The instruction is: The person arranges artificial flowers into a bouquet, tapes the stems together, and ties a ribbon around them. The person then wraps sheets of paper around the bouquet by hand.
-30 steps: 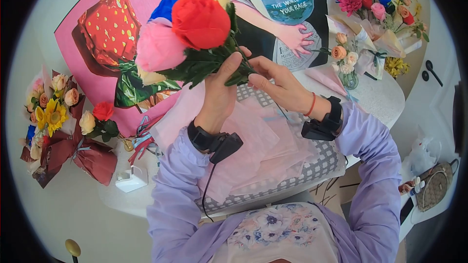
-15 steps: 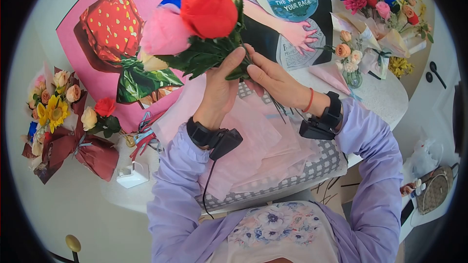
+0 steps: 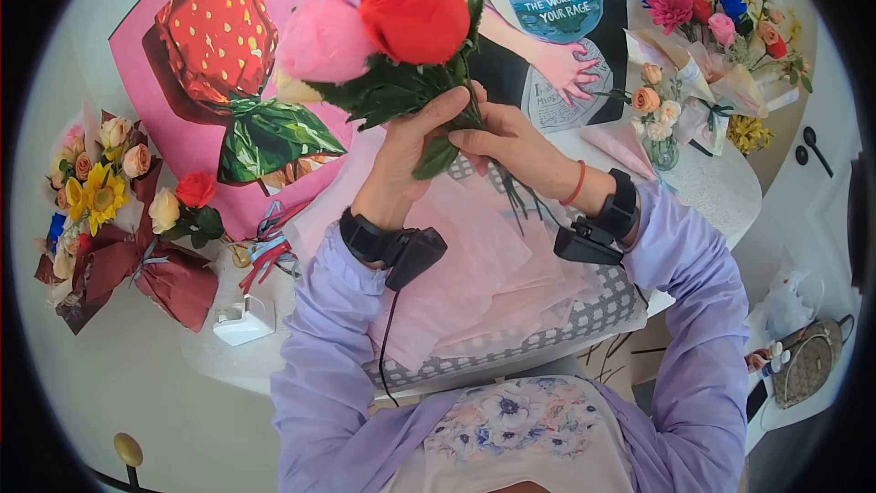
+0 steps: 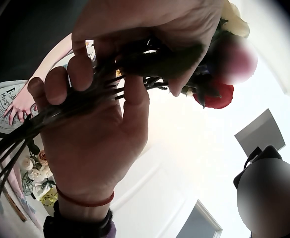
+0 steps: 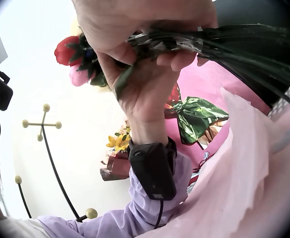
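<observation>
Both hands hold a bunch of roses up over the table, its blooms toward the upper left in the head view. A red rose (image 3: 415, 9) is in front, beside a pink rose (image 3: 327, 35), with blue and cream ones behind. My left hand (image 3: 411, 151) grips the stems just below the blooms, thumb across the green leaves (image 3: 388, 91). Right below it, my right hand (image 3: 520, 151) curls round the same stems, thumb touching them. The thin dark stems (image 5: 254, 54) fan out past that hand. In the left wrist view the right hand's fingers (image 4: 80, 73) wrap the bundle.
Pink wrapping sheets (image 3: 474, 283) lie on a grey patterned cloth (image 3: 593, 310) under the hands. A dark red wrapped bouquet (image 3: 173, 274) and a white tape dispenser (image 3: 245, 319) stand left. A small glass vase (image 3: 662, 151) and another wrapped bouquet (image 3: 721, 82) are at right. Posters (image 3: 310, 0) stand behind.
The bunch and both hands have moved a little up and to the right. Stems, mostly hidden at first, now show hanging below the right hand, and one leaf droops under the left hand.
</observation>
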Demonstrator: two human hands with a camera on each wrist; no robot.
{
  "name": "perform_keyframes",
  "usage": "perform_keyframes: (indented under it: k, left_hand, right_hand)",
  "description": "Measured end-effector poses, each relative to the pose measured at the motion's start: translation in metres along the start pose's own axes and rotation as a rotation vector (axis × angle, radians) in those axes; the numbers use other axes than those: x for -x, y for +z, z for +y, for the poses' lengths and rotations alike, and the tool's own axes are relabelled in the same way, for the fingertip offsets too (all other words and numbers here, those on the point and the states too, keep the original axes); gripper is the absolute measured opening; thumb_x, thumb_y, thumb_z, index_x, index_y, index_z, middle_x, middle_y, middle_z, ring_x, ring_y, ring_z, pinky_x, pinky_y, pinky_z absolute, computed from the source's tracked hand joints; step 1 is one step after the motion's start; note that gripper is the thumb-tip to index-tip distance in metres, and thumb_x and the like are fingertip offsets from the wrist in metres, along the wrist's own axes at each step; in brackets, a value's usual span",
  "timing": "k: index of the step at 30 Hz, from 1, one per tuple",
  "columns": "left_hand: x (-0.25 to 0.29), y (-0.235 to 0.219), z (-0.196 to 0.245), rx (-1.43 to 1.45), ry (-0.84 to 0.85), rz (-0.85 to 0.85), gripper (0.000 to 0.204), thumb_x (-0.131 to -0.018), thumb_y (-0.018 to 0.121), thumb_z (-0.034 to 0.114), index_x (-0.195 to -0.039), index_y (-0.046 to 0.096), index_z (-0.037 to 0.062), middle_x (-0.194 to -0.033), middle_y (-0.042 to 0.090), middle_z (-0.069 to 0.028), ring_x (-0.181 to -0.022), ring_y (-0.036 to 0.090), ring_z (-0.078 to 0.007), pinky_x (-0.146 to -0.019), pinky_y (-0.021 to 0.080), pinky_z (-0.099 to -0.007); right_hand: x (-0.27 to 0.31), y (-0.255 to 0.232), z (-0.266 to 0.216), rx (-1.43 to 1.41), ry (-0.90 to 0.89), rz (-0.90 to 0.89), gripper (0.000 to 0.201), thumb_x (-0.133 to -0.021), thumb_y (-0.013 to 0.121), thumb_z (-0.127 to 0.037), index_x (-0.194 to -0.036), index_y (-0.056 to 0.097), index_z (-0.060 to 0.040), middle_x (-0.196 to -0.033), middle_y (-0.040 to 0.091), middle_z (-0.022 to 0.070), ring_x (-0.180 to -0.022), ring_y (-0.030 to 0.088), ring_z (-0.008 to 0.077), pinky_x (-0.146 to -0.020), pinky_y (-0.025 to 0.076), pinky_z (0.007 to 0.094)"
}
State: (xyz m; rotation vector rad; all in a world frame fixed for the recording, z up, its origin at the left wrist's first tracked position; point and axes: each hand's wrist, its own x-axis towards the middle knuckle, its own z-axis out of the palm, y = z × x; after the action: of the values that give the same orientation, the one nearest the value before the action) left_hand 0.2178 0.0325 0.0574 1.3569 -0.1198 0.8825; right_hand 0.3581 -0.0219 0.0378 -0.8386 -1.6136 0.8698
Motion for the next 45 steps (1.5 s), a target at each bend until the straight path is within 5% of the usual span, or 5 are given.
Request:
perform_keyframes:
  k: [11,19,29,39,45]
  left_hand:
    - [-0.005,-0.007,-0.005,0.017,0.086,0.076,0.034,-0.082,0.059,0.014,-0.111,0.045,0.0019,-0.095,0.055,-0.0112,-0.098,0.052,-0.0224,-0.087,0.042,-0.0356]
    - [-0.006,-0.002,-0.007,0.050,0.146,0.141,0.031,-0.083,0.059,0.013,-0.109,0.047,0.0030,-0.094,0.054,-0.0098,-0.094,0.053,-0.0201,-0.085,0.042,-0.0322]
    - [0.013,-0.060,-0.050,-0.434,0.230,0.245,0.026,-0.082,0.058,0.014,-0.105,0.053,0.0029,-0.095,0.058,-0.0064,-0.092,0.054,-0.0152,-0.083,0.041,-0.0259]
    - [0.024,-0.042,-0.067,-1.133,0.798,0.380,0.028,-0.086,0.051,0.017,-0.109,0.052,0.0016,-0.099,0.059,-0.0100,-0.097,0.054,-0.0182,-0.085,0.042,-0.0284]
    - [-0.005,-0.034,-0.081,-1.209,0.761,0.296,0.029,-0.086,0.052,0.018,-0.110,0.052,0.0021,-0.102,0.057,-0.0100,-0.098,0.052,-0.0190,-0.086,0.041,-0.0296]
  right_hand:
    - [0.011,0.000,0.007,0.006,-0.118,0.042,0.041,-0.080,0.065,-0.024,-0.108,0.046,-0.0005,-0.080,0.052,0.0011,-0.066,0.047,0.0050,-0.056,0.039,0.0199]
    - [0.021,0.002,-0.009,0.730,-0.675,0.342,0.050,-0.069,0.069,-0.014,-0.110,0.044,-0.0047,-0.102,0.047,0.0101,-0.086,0.051,0.0237,-0.068,0.044,0.0310]
    - [0.016,-0.005,-0.002,0.643,-0.426,0.229,0.067,-0.063,0.068,-0.011,-0.122,0.036,-0.0034,-0.109,0.046,0.0133,-0.100,0.047,0.0275,-0.087,0.039,0.0346]
    - [0.100,-0.048,0.034,0.431,-0.601,0.178,0.053,-0.066,0.071,-0.016,-0.112,0.046,-0.0073,-0.108,0.049,0.0089,-0.101,0.048,0.0224,-0.084,0.040,0.0321]
    - [0.103,-0.059,0.028,0.566,-0.635,0.241,0.051,-0.066,0.071,-0.016,-0.111,0.047,-0.0073,-0.107,0.050,0.0082,-0.100,0.049,0.0219,-0.084,0.040,0.0320]
